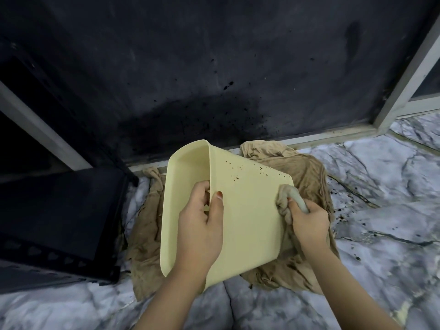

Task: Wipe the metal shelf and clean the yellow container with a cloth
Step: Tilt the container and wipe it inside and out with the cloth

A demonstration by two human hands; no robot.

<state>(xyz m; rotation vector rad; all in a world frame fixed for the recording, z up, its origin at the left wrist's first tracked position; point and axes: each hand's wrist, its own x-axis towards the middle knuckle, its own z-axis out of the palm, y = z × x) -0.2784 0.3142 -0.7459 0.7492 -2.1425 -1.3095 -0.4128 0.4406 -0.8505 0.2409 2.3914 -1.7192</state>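
Tilted above the spread tan cloth [307, 177], the pale yellow plastic container [250, 210] is pinched at its rim by the left hand [202, 225]; the right hand [309, 225] grips a bunched cloth wad [287, 198] against its speckled side. Hard scrubbing could twist it loose.

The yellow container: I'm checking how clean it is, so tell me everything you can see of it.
The yellow container is a pale yellow, smooth bin that looks like plastic, with rounded corners. It is tipped on its side above a spread tan cloth, its open mouth facing left and a broad flat face turned up. Dark specks dot that face near its far edge. The left hand grips the rim, thumb on the outer face. The right hand presses a bunched rag against its right edge.
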